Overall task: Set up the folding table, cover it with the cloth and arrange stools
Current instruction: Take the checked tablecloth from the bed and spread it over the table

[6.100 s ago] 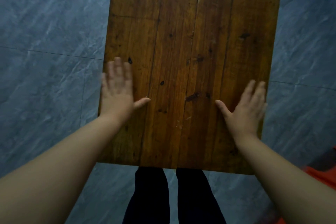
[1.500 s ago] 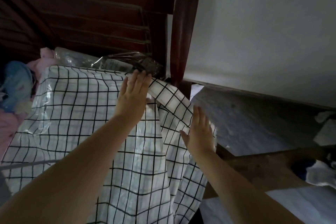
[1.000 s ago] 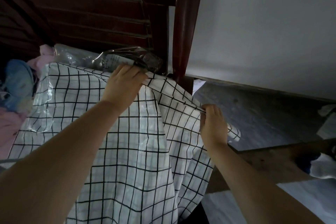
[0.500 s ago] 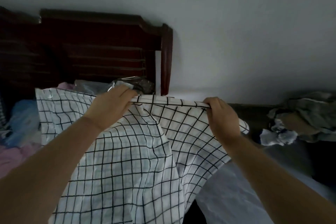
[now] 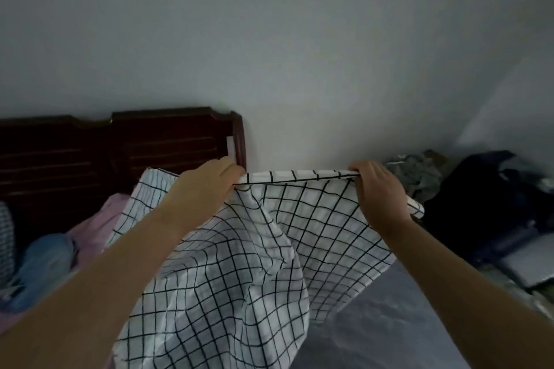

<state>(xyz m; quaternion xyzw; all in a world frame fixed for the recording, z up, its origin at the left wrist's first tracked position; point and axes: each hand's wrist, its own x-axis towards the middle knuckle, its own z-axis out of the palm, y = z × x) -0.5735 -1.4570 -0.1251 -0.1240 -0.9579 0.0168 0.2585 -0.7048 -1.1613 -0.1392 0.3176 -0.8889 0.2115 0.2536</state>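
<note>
I log both hands, left (image 5: 209,186) and right (image 5: 379,189), gripping the cloth (image 5: 239,263) edge aloft; tabletop unseen, covering and stools remain.

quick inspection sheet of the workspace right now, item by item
surface: folding table not in view; grey floor below
job's things: checked cloth held up by its top edge, rest hanging; stools not seen
clutter: pink and blue fabrics at left, dark pile at right
grippers: left hand and right hand both closed on the cloth edge
cables: nothing seen
surroundings: dark wooden headboard, plain wall
</note>
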